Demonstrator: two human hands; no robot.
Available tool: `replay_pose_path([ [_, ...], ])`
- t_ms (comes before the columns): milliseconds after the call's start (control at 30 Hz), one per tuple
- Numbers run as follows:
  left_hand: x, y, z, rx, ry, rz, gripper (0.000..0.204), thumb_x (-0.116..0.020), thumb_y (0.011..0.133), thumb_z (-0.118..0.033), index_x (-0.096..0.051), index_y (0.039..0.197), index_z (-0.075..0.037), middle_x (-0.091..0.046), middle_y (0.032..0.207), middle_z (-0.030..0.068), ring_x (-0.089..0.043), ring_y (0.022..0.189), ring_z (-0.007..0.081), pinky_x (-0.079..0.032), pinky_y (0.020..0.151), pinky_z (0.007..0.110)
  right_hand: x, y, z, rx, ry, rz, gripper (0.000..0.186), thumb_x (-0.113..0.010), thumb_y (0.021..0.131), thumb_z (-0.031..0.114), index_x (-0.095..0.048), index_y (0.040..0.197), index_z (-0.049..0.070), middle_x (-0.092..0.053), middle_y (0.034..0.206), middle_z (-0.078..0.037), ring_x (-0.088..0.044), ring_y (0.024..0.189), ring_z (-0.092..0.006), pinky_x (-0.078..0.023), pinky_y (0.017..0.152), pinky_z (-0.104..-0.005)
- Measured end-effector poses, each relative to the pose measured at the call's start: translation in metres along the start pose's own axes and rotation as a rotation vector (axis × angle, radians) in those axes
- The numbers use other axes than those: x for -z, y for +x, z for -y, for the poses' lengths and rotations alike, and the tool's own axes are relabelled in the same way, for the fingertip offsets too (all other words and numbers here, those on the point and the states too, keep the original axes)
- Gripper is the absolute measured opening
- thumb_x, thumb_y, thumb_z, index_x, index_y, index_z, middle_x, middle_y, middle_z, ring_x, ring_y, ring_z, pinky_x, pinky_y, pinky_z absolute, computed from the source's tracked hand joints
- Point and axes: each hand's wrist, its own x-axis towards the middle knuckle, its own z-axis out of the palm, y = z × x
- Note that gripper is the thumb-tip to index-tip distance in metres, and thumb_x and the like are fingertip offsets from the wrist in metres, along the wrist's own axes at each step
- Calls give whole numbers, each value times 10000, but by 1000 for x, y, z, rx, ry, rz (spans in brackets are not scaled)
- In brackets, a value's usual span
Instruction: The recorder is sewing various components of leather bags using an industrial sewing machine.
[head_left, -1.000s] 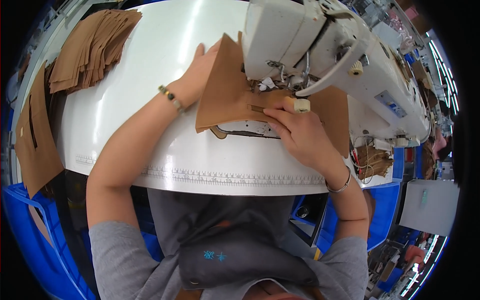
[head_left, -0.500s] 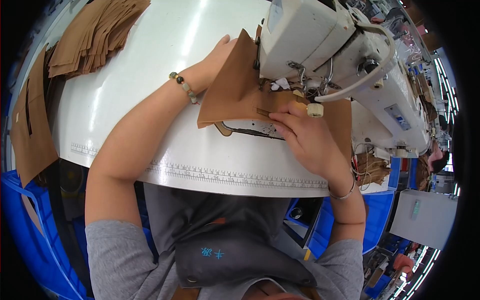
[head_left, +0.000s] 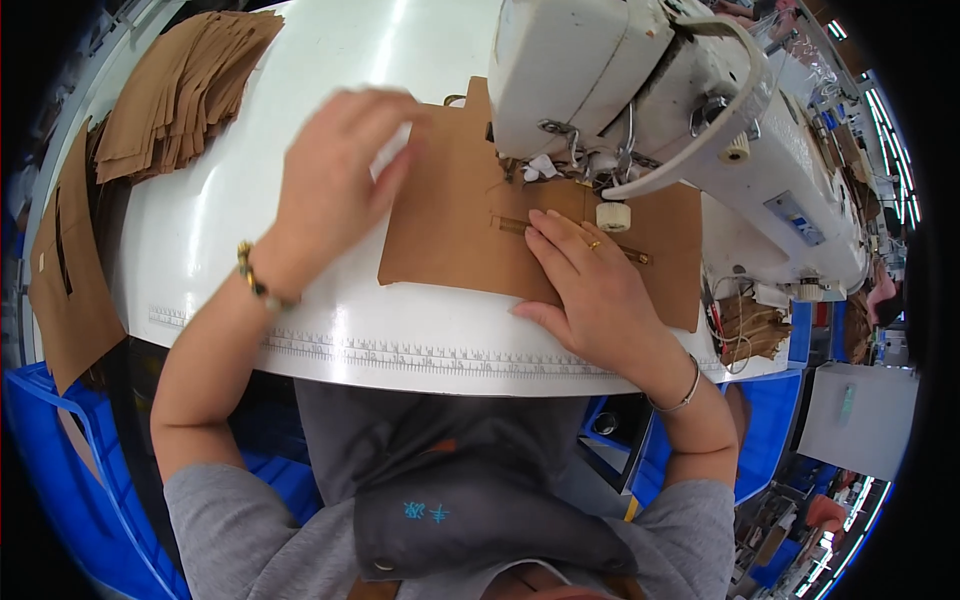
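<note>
A brown flat panel (head_left: pixel 430 240) lies under the head of a white sewing machine (head_left: pixel 570 70), with a narrow slot strip and a zipper across it. My right hand (head_left: pixel 585 290) rests on the panel below the presser area, fingers stretched over the strip and thumb apart. My left hand (head_left: pixel 345 170) is raised just left of the panel, smeared by motion, with thumb and fingers apart and nothing visible in them. The needle area is partly hidden by the machine's fittings.
Brown cut pieces (head_left: pixel 185 80) are piled at the back left; longer panels (head_left: pixel 70 260) hang over the table's (head_left: pixel 440 365) left edge. More brown pieces (head_left: pixel 750 330) lie right of the machine. Blue bins (head_left: pixel 50 430) flank the table below, and a grey board (head_left: pixel 850 420) stands at right.
My left hand has left the far side of the panel and moved left and toward me. The panel's raised left flap now lies flat. My right fingers have spread out over it.
</note>
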Motion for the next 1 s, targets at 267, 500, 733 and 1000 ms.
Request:
replay_pose_path([
  [267, -18, -29, -53, -142, -23, 359, 488, -731, 930, -322, -679, 1340, -62, -673, 1365, 80, -610, 1286, 280, -510, 1053, 408, 2, 0, -15, -37, 18, 85, 863, -729, 868, 553, -523, 1456, -44, -547, 1498, -189, -600, 1273, -343, -392, 1153, -567],
  [500, -35, -23, -46, -144, -12, 320, 485, -718, 942, -320, -669, 1345, -56, -658, 1391, 89, -582, 1332, 287, -471, 1112, 420, 1, 4, -23, -133, 58, 173, 892, -728, 868, 562, -495, 1482, -42, -532, 1528, -190, -585, 1309, -364, -359, 1169, -592],
  [733, -40, -23, -45, -127, -96, 293, 435, -721, 943, -288, -680, 1295, -37, -652, 1401, 89, -574, 1348, 289, -465, 1134, 423, 20, -1, -27, -20, -66, 30, 820, -747, 857, 537, -559, 1433, -16, -683, 1320, -124, -641, 1194, -357, -410, 1133, -554],
  [1000, -42, -23, -42, -139, -119, 252, 421, -717, 948, -284, -686, 1283, -32, -659, 1395, 88, -577, 1342, 279, -478, 1122, 401, 243, -173, -252, -691, -745, -953, 389, -573, 1069, 342, -769, 1149, 16, -784, 1007, -120, -746, 829, -179, -580, 687, -320],
])
